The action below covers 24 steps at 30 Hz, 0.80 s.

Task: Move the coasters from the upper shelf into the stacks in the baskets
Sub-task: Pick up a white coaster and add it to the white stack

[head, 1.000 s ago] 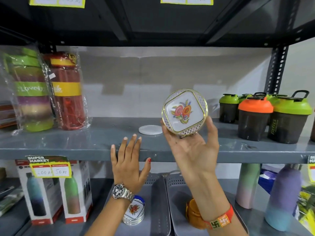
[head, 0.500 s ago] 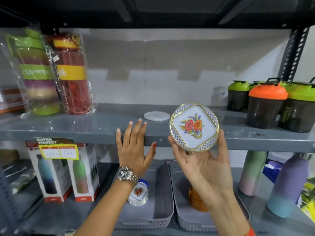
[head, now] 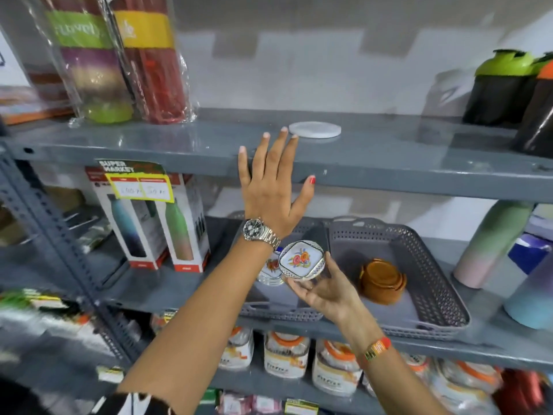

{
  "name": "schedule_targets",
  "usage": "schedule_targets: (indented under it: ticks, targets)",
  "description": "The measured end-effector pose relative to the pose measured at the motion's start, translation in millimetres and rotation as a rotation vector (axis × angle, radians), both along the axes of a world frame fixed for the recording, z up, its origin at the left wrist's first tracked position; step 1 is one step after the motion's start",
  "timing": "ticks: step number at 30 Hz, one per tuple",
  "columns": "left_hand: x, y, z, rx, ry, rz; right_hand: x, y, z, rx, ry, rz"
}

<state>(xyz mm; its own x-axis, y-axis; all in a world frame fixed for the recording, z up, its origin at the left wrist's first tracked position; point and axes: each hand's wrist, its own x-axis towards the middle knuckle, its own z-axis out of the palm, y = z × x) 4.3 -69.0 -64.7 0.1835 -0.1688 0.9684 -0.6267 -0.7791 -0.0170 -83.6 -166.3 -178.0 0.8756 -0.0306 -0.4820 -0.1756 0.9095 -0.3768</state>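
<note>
Holding a floral coaster [head: 301, 260] by its rim between thumb and fingertips, the right hand [head: 326, 290] sits low over the gap between two grey baskets, its palm turned up and the fingers curled only enough to pinch the disc. That coaster (white face, orange flowers, patterned edge) hangs just above and slightly right of a stack of matching coasters [head: 270, 272] in the left basket [head: 281, 313]; whether it touches the stack cannot be told. The left hand [head: 270, 194] is spread flat and holds nothing, fingers fanned upward against the front lip of the upper shelf [head: 389, 163], thumb splayed to the side, a metal watch [head: 258, 232] on the wrist. One plain white coaster [head: 314, 129] lies flat on the upper shelf, just beyond the left fingertips and apart from them. The right basket [head: 434, 283] holds one stack of brown coasters [head: 383, 280]. Counted: two baskets side by side, two stacks, one coaster in hand, one on the shelf. Two boxed bottles [head: 158, 223] stand to the left of the baskets.
</note>
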Motion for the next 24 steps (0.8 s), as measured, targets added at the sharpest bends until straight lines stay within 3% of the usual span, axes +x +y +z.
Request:
schedule_targets:
  ticks: [4,14,18,24]
  targets:
    - [1,0,-1,-0.001,-0.01,0.006,37,5,-18,0.012,0.136,-0.024]
    - [3,0,-1,-0.003,-0.015,-0.004,70,29,-50,0.101,0.24,0.016]
    - [3,-1,-1,-0.004,-0.005,0.005,78,32,-54,0.115,0.291,-0.074]
    - [2,-2,-1,-0.021,-0.018,0.005,85,36,-55,-0.076,0.272,-0.115]
